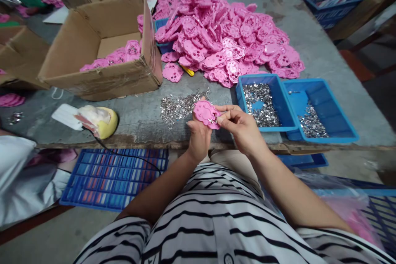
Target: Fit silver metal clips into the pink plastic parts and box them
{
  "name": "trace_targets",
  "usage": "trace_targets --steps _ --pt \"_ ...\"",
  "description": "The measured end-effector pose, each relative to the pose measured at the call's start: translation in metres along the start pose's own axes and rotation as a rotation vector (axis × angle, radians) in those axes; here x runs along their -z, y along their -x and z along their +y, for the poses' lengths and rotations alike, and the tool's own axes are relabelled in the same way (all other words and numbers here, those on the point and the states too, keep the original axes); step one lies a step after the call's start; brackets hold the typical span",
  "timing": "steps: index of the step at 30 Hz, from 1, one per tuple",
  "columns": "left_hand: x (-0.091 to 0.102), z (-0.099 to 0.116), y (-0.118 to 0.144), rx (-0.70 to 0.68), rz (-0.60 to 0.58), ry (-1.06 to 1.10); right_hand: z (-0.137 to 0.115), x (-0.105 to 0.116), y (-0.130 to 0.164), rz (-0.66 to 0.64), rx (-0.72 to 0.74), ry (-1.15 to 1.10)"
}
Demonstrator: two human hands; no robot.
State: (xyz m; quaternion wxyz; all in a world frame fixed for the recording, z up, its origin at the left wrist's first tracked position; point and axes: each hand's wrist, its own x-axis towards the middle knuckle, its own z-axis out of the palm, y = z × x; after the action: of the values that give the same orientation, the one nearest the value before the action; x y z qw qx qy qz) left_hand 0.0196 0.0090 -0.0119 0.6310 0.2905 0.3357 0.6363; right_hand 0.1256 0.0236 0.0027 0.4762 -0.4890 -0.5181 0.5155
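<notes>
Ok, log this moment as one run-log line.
left hand: holds pink plastic piece | right hand: pinches its edge | nearby: loose metal bits, blue tray of metal bits | behind: pink pile

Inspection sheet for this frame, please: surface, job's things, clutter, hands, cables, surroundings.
Surface: grey worktable, worn.
Job's things: pink plastic piece held in both hands; loose silver parts beside it.
Clutter: pink pile, cardboard box, two blue trays of silver parts, yellow tool.
Hands: left hand grips piece; right hand pinches its edge.
Cables: black cord under the table edge.
Surroundings: blue crates.
</notes>
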Motion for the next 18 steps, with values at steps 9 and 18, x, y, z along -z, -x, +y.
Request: trace_targets --steps 9,18 --pt "-0.0007 -0.0017 -0.0015 -0.03 -0.029 -0.018 0.0026 -0.0029 -0.0012 0.019 -0.033 -0.047" --pt "-0.0024 0.0015 -0.0002 0.053 0.043 -0.11 0.0044 -0.0029 -0.0001 0.04 0.101 0.128"
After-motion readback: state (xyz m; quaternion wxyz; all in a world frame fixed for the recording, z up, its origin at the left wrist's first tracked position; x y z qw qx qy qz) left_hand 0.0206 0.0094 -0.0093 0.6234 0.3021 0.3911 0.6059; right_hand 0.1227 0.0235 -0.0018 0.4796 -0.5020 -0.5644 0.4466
